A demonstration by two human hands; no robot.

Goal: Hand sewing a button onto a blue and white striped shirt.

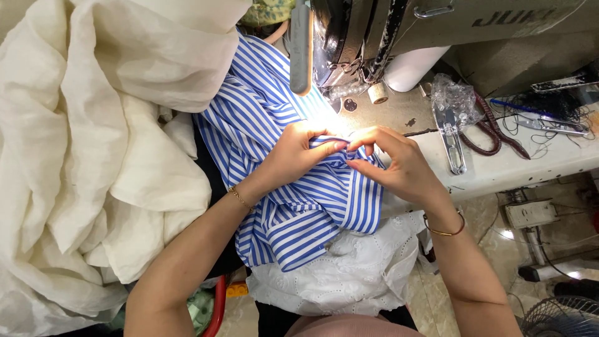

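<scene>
Both the left hand [298, 153] and right hand [393, 165] pinch a fold of the blue striped fabric [299, 206] just near the sewing machine [374, 43]; the fold looks unstitched, not yet under the needle

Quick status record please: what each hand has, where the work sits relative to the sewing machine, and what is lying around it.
left hand: pinching a fold of the blue-and-white striped fabric
right hand: fingertips on the same fold, meeting the left hand
work position: on the table, just in front of the sewing machine, under its light
left of work: pile of cream cloth
below work: white eyelet fabric
right of work: thread snips on the table
wrists: a bracelet on each
</scene>
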